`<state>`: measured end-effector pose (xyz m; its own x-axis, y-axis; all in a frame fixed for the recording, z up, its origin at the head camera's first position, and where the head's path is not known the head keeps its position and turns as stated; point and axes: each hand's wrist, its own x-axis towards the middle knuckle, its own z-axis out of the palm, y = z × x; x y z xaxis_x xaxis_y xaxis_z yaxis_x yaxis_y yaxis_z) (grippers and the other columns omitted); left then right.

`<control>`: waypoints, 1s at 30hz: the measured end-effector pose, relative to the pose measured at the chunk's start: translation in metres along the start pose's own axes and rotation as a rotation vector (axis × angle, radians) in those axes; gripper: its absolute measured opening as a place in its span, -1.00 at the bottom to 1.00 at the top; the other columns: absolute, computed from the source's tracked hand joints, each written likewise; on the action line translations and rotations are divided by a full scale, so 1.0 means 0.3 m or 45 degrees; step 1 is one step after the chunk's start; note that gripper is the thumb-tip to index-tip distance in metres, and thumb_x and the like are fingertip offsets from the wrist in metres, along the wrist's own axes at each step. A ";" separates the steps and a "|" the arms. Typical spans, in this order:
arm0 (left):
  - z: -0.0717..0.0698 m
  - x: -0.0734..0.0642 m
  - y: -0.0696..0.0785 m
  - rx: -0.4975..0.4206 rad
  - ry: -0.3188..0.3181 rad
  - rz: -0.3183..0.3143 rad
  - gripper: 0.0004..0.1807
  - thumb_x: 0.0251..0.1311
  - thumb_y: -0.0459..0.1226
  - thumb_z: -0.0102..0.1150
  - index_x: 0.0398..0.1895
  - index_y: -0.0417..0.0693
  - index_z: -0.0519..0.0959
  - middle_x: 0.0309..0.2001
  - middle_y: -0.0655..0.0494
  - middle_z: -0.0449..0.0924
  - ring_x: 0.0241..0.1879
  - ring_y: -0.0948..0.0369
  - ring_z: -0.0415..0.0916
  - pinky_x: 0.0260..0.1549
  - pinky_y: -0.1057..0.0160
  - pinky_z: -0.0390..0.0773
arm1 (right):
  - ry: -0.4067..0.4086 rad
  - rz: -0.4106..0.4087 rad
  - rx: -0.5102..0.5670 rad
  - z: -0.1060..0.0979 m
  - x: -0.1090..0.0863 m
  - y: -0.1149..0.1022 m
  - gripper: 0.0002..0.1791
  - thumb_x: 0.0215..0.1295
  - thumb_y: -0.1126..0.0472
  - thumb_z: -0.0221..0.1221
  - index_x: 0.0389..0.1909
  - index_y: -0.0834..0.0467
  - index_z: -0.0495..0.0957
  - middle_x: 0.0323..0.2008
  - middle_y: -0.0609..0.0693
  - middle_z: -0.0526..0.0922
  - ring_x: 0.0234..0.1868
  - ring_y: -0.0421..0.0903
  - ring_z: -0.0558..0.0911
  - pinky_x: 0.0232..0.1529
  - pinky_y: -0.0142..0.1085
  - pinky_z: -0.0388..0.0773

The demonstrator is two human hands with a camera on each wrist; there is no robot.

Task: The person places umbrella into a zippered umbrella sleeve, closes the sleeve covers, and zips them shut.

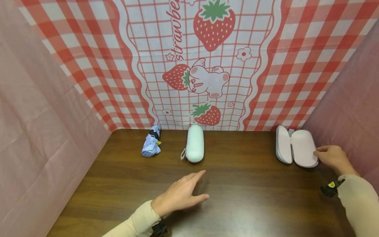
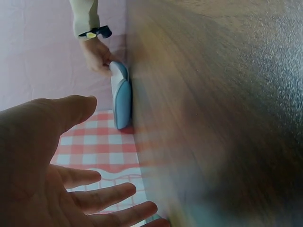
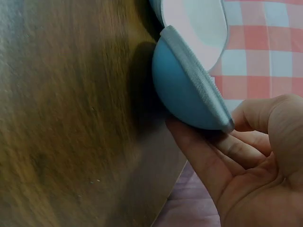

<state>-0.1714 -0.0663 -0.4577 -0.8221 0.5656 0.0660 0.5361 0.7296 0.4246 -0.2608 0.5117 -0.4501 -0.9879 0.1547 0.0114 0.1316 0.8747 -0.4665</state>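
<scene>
Right hand [image 1: 334,158] pinches the open case [image 1: 303,148] at its edge, likely steadying it! Left hand [image 1: 181,194] hovers, fingers spread, empty.

Head view: bright, even, wide-angle stretch at the edges.
Counter [image 1: 245,200]: pale glare toward the front; grainy shine, upper right of the left wrist view.
Open case [image 3: 182,90]: dark shadow beside it, right wrist view.
Wrist views: dimmer, softer; left one blurred along the bottom.
</scene>
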 end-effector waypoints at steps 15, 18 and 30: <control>0.022 0.003 -0.005 -0.106 0.003 -0.041 -0.15 0.29 0.15 0.29 0.53 -0.04 0.31 0.37 0.01 0.52 0.30 0.07 0.54 0.21 0.01 0.59 | -0.052 -0.018 0.232 0.055 -0.072 -0.056 -0.38 0.56 0.09 0.04 0.16 0.68 0.40 -0.18 0.45 0.69 -0.47 -0.27 0.64 -0.46 -0.33 0.63; 0.021 0.006 -0.006 -0.128 0.000 -0.043 -0.15 0.30 0.15 0.29 0.54 -0.05 0.30 0.39 -0.01 0.50 0.31 0.05 0.52 0.23 -0.01 0.57 | -0.057 -0.042 0.232 0.064 -0.080 -0.074 -0.39 0.57 0.10 0.03 0.17 0.68 0.38 -0.18 0.46 0.70 -0.48 -0.27 0.65 -0.47 -0.32 0.64; 0.017 0.020 -0.020 -0.194 0.054 -0.033 -0.16 0.31 0.11 0.28 0.52 -0.13 0.31 0.43 -0.05 0.45 0.38 -0.03 0.45 0.34 -0.08 0.46 | -0.156 -0.095 0.375 0.109 -0.126 -0.172 -0.40 0.59 0.17 0.01 0.21 0.73 0.31 -0.06 0.59 0.64 -0.45 -0.28 0.71 -0.41 -0.27 0.73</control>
<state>-0.1786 -0.0653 -0.4643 -0.8444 0.5281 0.0895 0.4817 0.6755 0.5583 -0.2330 0.4456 -0.4554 -0.9988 0.0232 -0.0434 0.0471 0.7084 -0.7042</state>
